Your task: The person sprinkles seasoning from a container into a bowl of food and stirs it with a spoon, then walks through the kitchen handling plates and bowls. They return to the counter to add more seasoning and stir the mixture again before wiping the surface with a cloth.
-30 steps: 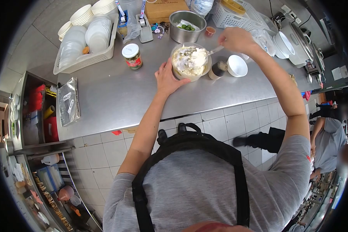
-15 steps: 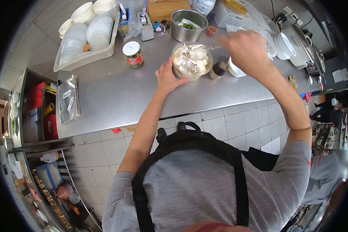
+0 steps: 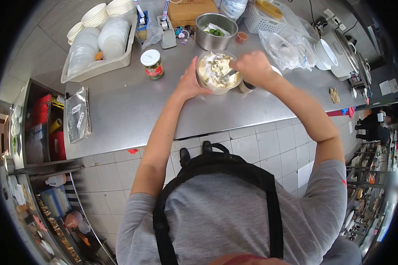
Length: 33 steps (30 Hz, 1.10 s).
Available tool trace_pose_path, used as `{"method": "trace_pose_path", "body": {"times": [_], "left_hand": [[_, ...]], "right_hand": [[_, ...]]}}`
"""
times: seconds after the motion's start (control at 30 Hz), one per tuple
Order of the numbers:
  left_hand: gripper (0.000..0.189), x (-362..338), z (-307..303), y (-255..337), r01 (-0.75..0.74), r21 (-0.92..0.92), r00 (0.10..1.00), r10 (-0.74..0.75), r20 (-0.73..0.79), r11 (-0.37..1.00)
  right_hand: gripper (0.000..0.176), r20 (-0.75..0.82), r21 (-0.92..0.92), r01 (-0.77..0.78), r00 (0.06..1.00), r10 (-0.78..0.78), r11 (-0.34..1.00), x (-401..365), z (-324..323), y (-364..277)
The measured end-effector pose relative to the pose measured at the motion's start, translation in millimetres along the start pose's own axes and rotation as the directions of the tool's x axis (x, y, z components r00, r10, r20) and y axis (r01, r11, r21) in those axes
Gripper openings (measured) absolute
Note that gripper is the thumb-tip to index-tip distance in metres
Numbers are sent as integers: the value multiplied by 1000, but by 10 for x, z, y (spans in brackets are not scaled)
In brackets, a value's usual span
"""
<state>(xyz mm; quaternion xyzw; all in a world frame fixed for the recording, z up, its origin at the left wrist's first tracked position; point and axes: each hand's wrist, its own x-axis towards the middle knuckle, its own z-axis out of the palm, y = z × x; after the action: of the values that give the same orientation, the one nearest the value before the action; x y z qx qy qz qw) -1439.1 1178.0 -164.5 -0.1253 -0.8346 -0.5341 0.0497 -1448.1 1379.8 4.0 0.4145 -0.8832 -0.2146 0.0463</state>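
A clear plastic bowl (image 3: 220,91) stands on the steel counter, with a creamy white mixture (image 3: 213,70) flecked with green inside. My left hand (image 3: 191,83) is closed around the bowl's left side, thumb along the near wall. In my closed right hand (image 3: 255,69) is a metal spoon (image 3: 230,73), its lower end dipped into the mixture. Beneath that hand, a small dark-topped container (image 3: 246,88) and a white bowl are largely hidden. To the left stands a glass jar (image 3: 152,66) with a white lid and red label.
Behind the bowl sits a steel pot (image 3: 206,40) holding small green fruits, with a small orange cup (image 3: 242,37) beside it. A basket (image 3: 119,61) of plastic lids and bowls is at the left. Crumpled plastic bags (image 3: 287,52) lie at the right, near white bowls (image 3: 325,53).
My right hand has come down and left, bringing the spoon from above the bowl's right rim into the mixture. The white heap looks flatter and more spread. My left hand stays on the bowl.
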Motion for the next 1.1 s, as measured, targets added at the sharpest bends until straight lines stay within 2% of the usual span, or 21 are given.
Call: {"method": "trace_pose_path", "body": {"times": [0.03,0.17,0.23,0.33,0.47,0.63,0.73,0.9,1.1], "left_hand": [[132,20,34,-14,-10,-24,1000,9,-8,1000],[132,21,142,-19,-48,-13,998,48,-40,999],[131,1,158,-30,-36,5,997,36,-64,999],[134,-6,143,-7,-23,-16,999,23,-43,1000],[136,5,176,-64,-32,41,998,35,-58,999],[136,-8,184,-27,-8,52,997,12,-73,999],[135,-24,174,22,2,43,996,2,-86,999],[131,-47,166,56,31,73,996,-25,-85,997],[126,-50,199,28,9,90,993,2,-116,996]], "right_hand": [[15,-12,3,11,1000,-11,1000,9,65,-17],[16,-220,-51,54,973,-64,997,-71,77,15],[15,-319,-42,51,946,-62,998,-135,-138,66],[17,-434,-134,112,886,-160,985,-190,-394,202],[12,-501,-159,38,858,-114,987,-203,-522,251],[13,-555,-158,-65,831,-34,985,-151,-314,238],[14,-534,-129,-86,845,4,988,-119,-43,209],[12,-421,-19,-27,907,16,999,-87,387,83],[15,-266,9,-36,963,37,999,-144,158,132]]}}
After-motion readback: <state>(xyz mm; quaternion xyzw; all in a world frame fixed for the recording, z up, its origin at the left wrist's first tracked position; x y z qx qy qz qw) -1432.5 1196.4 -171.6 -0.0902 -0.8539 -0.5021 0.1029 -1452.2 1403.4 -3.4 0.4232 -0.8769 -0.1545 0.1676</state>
